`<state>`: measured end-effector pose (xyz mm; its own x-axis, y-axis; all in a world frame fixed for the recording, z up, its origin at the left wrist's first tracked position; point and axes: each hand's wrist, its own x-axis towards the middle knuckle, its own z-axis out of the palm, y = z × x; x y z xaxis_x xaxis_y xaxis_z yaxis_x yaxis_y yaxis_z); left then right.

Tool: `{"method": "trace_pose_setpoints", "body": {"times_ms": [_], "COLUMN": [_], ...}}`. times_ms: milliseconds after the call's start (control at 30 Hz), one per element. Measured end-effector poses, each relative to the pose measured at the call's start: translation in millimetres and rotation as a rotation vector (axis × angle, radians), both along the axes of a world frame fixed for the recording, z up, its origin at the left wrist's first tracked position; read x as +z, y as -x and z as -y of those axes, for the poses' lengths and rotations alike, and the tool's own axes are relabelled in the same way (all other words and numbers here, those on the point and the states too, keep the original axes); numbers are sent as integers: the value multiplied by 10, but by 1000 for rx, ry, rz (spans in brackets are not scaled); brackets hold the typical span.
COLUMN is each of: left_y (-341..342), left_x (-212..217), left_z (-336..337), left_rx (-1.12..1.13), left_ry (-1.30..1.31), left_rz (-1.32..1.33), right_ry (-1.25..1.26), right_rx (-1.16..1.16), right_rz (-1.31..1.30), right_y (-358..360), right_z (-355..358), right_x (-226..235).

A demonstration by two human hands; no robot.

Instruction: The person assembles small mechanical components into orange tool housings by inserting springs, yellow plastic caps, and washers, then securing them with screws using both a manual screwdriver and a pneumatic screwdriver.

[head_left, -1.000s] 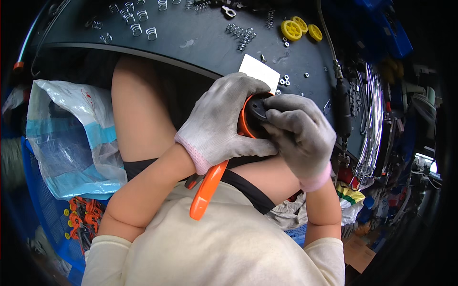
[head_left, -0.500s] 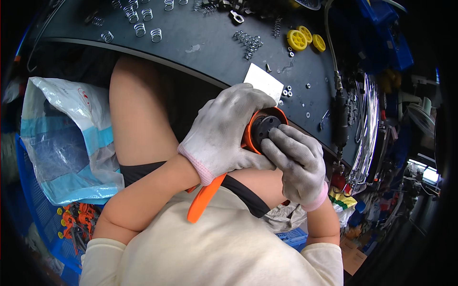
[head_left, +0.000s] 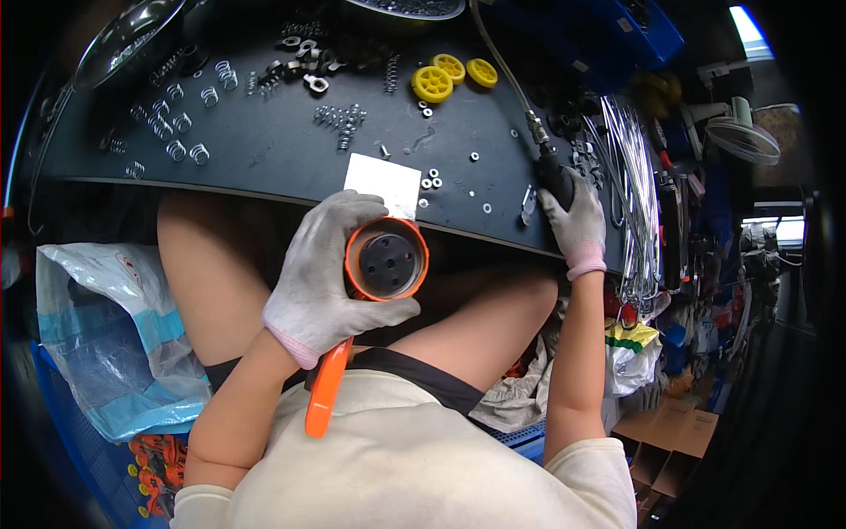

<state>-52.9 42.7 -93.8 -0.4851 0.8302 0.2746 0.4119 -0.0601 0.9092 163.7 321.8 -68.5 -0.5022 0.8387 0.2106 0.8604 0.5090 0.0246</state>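
My left hand [head_left: 308, 278], in a grey-white work glove, is wrapped round an orange cup-shaped housing [head_left: 425, 256] and holds it above my lap. The open end faces up, and a black disc [head_left: 390, 264] with small holes sits inside it. From beneath that hand an orange handle [head_left: 327, 388] sticks out toward my body. At the bench's right side my gloved right hand [head_left: 582, 227] is closed round a black hand-held air tool [head_left: 552, 172], which hangs from a hose; its lower end is hidden. Beside that hand lies a small metal clip [head_left: 528, 204].
On the dark bench [head_left: 273, 167] lie several springs [head_left: 339, 119], yellow wheels [head_left: 432, 84], nuts [head_left: 432, 179] and a white card [head_left: 383, 182]. Long metal rods [head_left: 630, 176] hang at the right edge. A plastic bag [head_left: 115, 326] is at my left.
My right hand has left the black disc in the housing and reached right to the air tool. My left hand still holds the housing. The view has shifted.
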Motion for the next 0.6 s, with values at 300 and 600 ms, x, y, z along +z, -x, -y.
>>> {"method": "trace_pose_setpoints", "body": {"times_ms": [300, 600], "left_y": [51, 74], "left_x": [140, -9], "left_z": [13, -75], "left_rx": [-17, -81], "left_ry": [196, 71], "left_rz": [-200, -14], "right_ry": [878, 1920], "right_rx": [149, 881], "right_rz": [-1231, -1737], "right_y": [-310, 638], "right_z": [279, 750], "right_x": [556, 883]}}
